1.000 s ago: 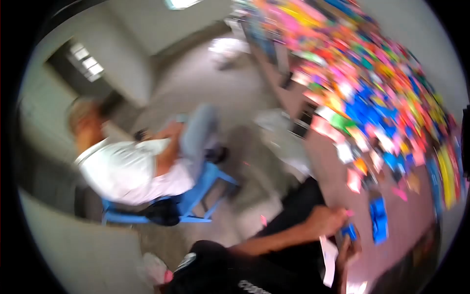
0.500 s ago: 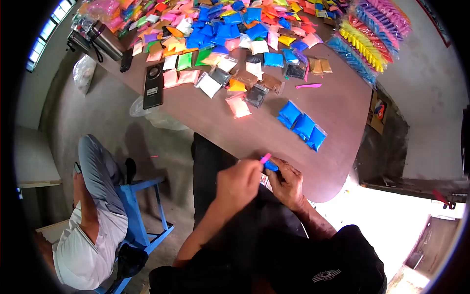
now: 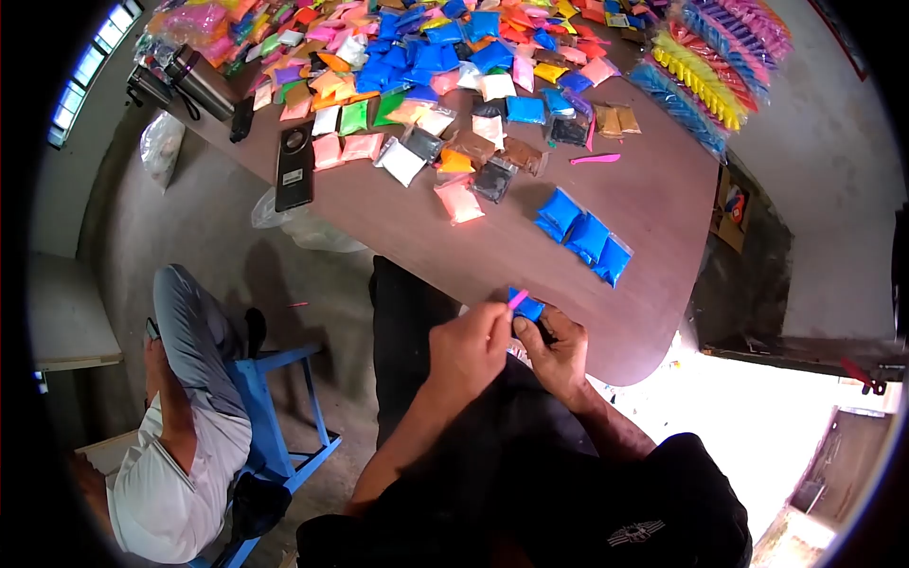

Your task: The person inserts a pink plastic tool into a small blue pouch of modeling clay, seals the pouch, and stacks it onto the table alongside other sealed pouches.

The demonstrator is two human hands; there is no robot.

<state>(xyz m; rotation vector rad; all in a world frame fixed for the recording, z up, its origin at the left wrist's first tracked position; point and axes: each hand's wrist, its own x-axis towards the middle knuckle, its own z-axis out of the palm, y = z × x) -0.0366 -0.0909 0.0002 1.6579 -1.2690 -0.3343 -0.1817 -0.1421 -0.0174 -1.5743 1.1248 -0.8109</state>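
Near the front edge of the brown table [image 3: 606, 327], my left hand [image 3: 466, 348] is closed on a small pink tool [image 3: 518, 299]. The tool's tip lies against a small blue packet [image 3: 531, 310], which my right hand [image 3: 559, 352] pinches between thumb and fingers. Both hands are close together above my lap. Beyond them on the table, three blue packets [image 3: 586, 237] lie in a slanted row. A second pink tool [image 3: 595, 159] lies farther back.
Many coloured packets [image 3: 417, 66] cover the table's far part. A dark phone [image 3: 295, 166] and metal flasks [image 3: 202, 80] stand or lie at its left edge. Bundled coloured strips [image 3: 701, 80] are at back right. A person [image 3: 180, 473] sits on a blue chair [image 3: 265, 407] at left.
The view has swung from the seated person to the table and then steadied. Since half a second ago, the blue packet shows more above my right fingers, and my left hand has shifted slightly.
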